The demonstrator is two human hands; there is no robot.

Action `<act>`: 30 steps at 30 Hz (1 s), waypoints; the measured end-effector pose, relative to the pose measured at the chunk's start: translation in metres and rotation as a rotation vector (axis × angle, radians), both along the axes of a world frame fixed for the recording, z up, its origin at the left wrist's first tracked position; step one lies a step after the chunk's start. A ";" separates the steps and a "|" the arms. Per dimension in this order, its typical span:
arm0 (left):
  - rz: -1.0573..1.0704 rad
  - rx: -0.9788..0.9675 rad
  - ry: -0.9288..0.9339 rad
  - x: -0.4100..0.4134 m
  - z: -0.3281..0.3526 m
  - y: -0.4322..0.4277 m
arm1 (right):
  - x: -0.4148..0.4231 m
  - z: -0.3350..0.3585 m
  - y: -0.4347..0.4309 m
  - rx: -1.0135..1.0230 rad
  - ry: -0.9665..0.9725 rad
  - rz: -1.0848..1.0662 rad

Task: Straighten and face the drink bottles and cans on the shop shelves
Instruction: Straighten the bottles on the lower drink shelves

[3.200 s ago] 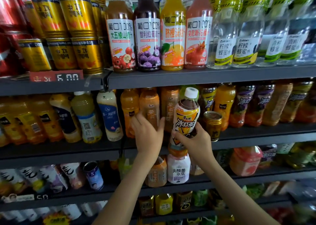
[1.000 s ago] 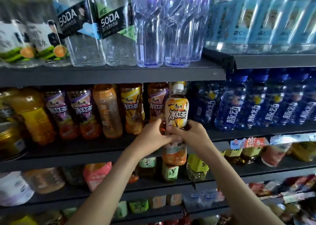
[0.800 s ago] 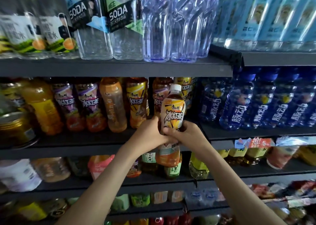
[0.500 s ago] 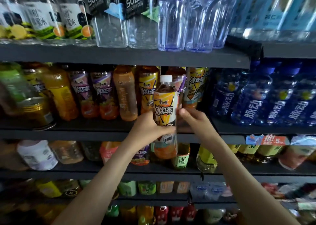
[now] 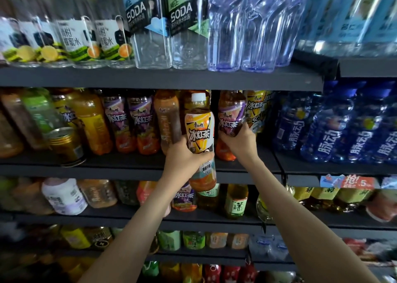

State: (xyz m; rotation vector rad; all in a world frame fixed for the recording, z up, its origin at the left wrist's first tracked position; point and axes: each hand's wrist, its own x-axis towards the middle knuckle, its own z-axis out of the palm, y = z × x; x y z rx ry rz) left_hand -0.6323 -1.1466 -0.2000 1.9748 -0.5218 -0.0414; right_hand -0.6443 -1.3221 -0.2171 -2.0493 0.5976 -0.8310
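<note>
The left hand (image 5: 186,161) has a tight grip round the middle of the yellow tea bottle (image 5: 200,132). Its thumb lies across the front, just under the big words. The right hand (image 5: 238,143) has its grip round the low part of the purple tea bottle (image 5: 231,116). That bottle stands on the middle shelf (image 5: 120,167), just beside the yellow one.

The yellow tea bottle is not on the shelf. It hangs in the air in front of it. Its long side runs up and down, with the white cap on top, and it leans only a little. Its label faces out. Its bottom is lower than the front edge of the shelf. So I think it has to go up a bit and then back to stand in the row. The spot for it looks to be between the brown bottle (image 5: 168,119) on the left and the purple tea bottle on the right. The left hand carries it, so that hand is nearer for the move. The right hand may be making room, but I cannot be sure.

The gap is hidden behind the yellow tea bottle, so I cannot tell how wide it is. The right hand's fingers go behind the purple tea bottle and do not show. The far left of the shelf is blurry. The tops of the clear bottles (image 5: 189,35) above are cut off.
</note>
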 end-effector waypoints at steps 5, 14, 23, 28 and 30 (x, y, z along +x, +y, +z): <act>-0.007 -0.060 -0.040 -0.003 0.001 -0.016 | -0.036 -0.002 -0.008 0.066 -0.036 -0.037; -0.009 -0.054 -0.186 0.003 -0.003 -0.075 | -0.084 0.004 -0.035 0.139 -0.080 -0.117; 0.027 0.057 -0.277 0.023 -0.013 -0.112 | -0.096 0.004 -0.043 0.127 -0.040 -0.095; 0.046 0.082 -0.290 0.015 -0.020 -0.100 | -0.099 0.007 -0.037 0.109 -0.028 -0.035; 0.043 0.052 -0.304 0.007 -0.020 -0.090 | -0.099 0.007 -0.030 0.111 -0.024 0.004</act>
